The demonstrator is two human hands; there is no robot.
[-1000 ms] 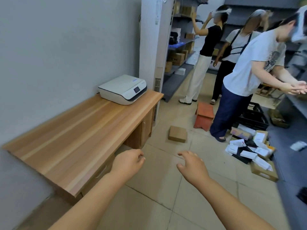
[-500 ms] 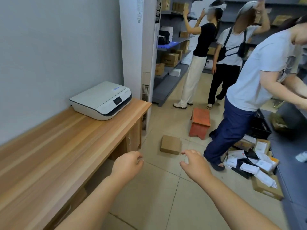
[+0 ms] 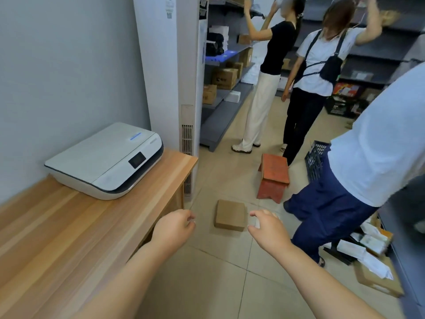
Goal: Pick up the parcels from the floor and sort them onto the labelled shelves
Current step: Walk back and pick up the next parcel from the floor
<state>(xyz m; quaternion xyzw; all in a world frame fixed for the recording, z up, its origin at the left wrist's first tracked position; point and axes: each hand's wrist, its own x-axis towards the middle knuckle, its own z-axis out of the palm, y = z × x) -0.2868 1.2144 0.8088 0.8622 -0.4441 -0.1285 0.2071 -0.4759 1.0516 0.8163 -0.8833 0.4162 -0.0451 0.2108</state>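
A small flat brown cardboard parcel (image 3: 230, 214) lies on the tiled floor ahead of me. My left hand (image 3: 174, 229) hovers to its left, fingers loosely curled and holding nothing. My right hand (image 3: 268, 227) hovers to its right, fingers spread and empty. Both hands are in the air above the floor, apart from the parcel. A heap of white and brown parcels (image 3: 370, 252) lies on the floor at the right. Grey shelves (image 3: 226, 97) holding several boxes stand at the back.
A wooden desk (image 3: 92, 226) with a white printer (image 3: 105, 161) runs along my left. A red stool (image 3: 273, 178) stands just beyond the parcel. A person in a white shirt and blue trousers (image 3: 349, 180) stands close on the right; two more people (image 3: 299, 72) work at the shelves.
I have moved forward: the parcel, stool and printer are closer. My hands now flank the parcel in the frame. The person on the right has shifted further right.
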